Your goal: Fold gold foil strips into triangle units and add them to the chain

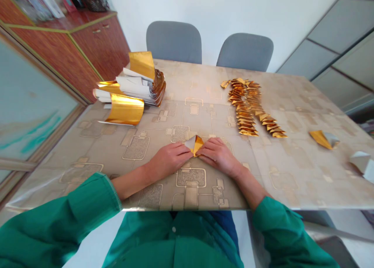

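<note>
Between my two hands, near the front edge of the table, is a partly folded sheet of gold foil paper (197, 144), its white side showing at the left and its gold side at the right. My left hand (173, 157) has its fingers closed on the left edge of the sheet. On the right edge, my right hand (219, 155) pinches the paper with bent fingers. The thumbs are partly hidden. Beyond them, to the right, stand rows of folded gold paper pieces (244, 108). A stack of gold and white sheets (136, 87) lies at the back left.
The table (189, 178) has a patterned cover. At its right side lie a folded gold piece (320, 138) and a white paper piece (362, 163). Two grey chairs (174, 41) stand behind it. A wooden cabinet (96, 45) is at the left.
</note>
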Available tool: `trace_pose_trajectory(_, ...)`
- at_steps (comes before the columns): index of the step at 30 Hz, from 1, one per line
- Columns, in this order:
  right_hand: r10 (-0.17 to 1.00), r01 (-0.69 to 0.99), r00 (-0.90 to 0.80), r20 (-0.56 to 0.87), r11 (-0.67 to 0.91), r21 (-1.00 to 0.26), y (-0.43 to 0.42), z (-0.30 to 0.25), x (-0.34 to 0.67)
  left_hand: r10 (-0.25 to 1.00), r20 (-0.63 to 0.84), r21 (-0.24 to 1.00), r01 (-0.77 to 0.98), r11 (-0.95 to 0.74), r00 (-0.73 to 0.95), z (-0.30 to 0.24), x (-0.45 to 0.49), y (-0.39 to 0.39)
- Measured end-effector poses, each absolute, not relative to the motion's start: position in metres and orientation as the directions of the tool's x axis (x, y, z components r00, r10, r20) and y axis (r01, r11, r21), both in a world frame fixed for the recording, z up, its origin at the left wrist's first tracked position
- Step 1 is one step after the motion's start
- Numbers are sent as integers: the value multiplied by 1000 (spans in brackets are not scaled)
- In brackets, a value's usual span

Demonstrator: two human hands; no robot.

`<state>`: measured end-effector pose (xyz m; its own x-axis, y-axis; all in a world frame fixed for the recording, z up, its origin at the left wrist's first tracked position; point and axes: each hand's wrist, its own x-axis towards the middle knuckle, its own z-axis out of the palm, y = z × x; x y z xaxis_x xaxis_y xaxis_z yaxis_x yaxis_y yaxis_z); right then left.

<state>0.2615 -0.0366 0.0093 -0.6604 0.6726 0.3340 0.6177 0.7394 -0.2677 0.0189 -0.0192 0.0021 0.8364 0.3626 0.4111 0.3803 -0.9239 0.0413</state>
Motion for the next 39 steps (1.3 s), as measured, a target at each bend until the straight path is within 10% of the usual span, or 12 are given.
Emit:
trace_pose_trajectory(30, 905, 671, -362, 224, 420, -611, -24, 0, 255, 389, 424, 61, 402, -913, 818, -3, 23, -28)
trace_pose_trajectory(39, 857, 587, -461, 228, 488, -646, -27, 10, 260, 517, 435, 308, 418, -855, 737, 0, 26, -13)
